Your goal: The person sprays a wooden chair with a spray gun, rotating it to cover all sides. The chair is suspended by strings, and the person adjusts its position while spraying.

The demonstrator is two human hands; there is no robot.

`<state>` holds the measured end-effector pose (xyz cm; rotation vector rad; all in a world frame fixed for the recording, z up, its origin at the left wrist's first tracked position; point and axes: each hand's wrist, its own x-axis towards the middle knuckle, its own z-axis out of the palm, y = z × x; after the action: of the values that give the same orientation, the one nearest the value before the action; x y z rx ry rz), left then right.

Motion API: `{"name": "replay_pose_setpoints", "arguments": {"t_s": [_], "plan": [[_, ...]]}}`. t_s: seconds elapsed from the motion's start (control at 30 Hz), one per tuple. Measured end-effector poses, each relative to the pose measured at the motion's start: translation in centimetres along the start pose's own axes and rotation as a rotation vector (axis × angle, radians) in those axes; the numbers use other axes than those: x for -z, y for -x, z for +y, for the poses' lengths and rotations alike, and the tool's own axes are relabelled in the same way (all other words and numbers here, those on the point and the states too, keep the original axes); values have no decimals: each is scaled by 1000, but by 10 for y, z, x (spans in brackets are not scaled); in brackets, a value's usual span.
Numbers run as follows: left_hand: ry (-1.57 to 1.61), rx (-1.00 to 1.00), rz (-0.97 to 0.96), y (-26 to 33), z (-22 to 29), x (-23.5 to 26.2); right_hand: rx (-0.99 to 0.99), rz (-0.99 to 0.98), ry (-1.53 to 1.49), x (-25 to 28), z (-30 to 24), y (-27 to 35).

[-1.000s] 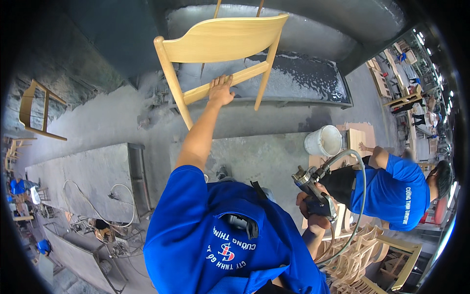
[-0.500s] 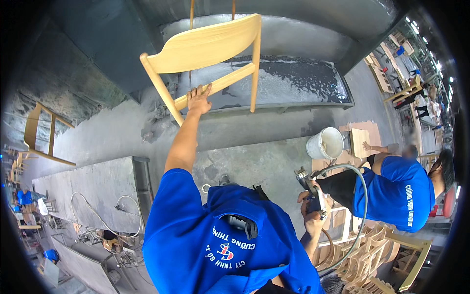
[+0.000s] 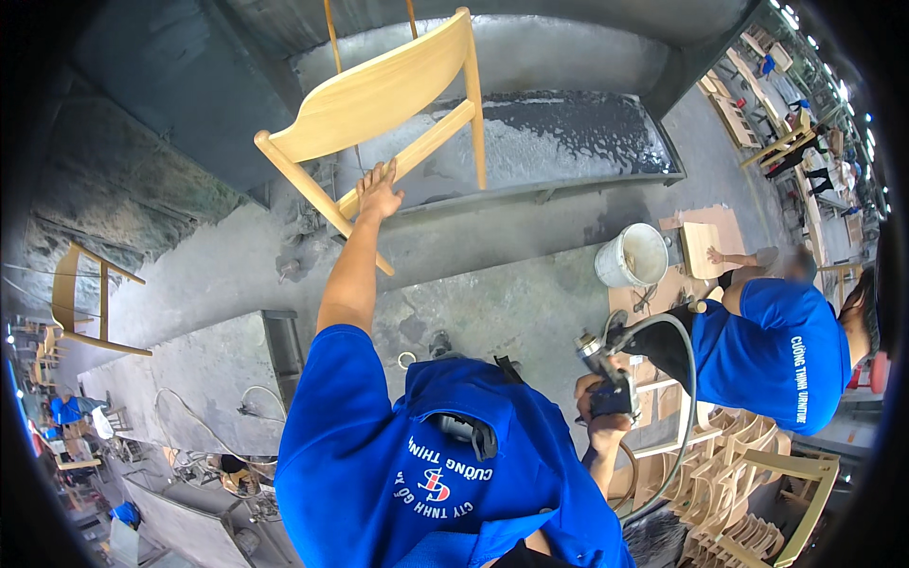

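A pale wooden chair frame (image 3: 388, 90) with a curved backrest and two legs hangs from thin rods ahead of me, tilted to the left. My left hand (image 3: 377, 194) reaches out to its lower crossbar, with the fingers over the bar near the left leg. At my right side, my right hand (image 3: 604, 409) is closed around a spray gun (image 3: 606, 379), held away from the frame. A grey hose (image 3: 693, 379) loops from the gun down past my arm.
Behind the frame stands a metal booth with a wet trough (image 3: 568, 142). A white bucket (image 3: 632, 256) is on the floor to the right. Beside it a co-worker in blue (image 3: 781, 350) bends over a wooden panel (image 3: 701, 248). Curved wooden parts (image 3: 720, 464) are stacked lower right; another chair frame (image 3: 80, 298) hangs left.
The hanging frame has shifted left and tilted a little, my left hand staying on its crossbar. My right hand still grips the spray gun, now turned slightly.
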<state>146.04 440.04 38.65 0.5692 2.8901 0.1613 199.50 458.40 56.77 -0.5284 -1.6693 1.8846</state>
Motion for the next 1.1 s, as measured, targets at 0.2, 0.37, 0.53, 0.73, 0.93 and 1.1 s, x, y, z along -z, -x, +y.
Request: {"name": "replay_pose_setpoints", "arguments": {"t_s": [0.2, 0.37, 0.53, 0.73, 0.93, 1.1], "plan": [[11, -13, 4, 1, 3, -2, 23, 70, 182, 17, -4, -1], [3, -15, 10, 2, 3, -2, 12, 5, 142, 28, -3, -5], [-91, 61, 30, 6, 12, -4, 16, 156, 221, 23, 0, -12], [-110, 123, 94, 18, 28, -8, 72, 175, 181, 11, 14, -26], [3, 196, 204, 43, 58, -13, 123, 60, 238, 1, 30, -36], [286, -280, 363, 121, 68, -42, 66, 29, 290, -12, 30, -41]]}}
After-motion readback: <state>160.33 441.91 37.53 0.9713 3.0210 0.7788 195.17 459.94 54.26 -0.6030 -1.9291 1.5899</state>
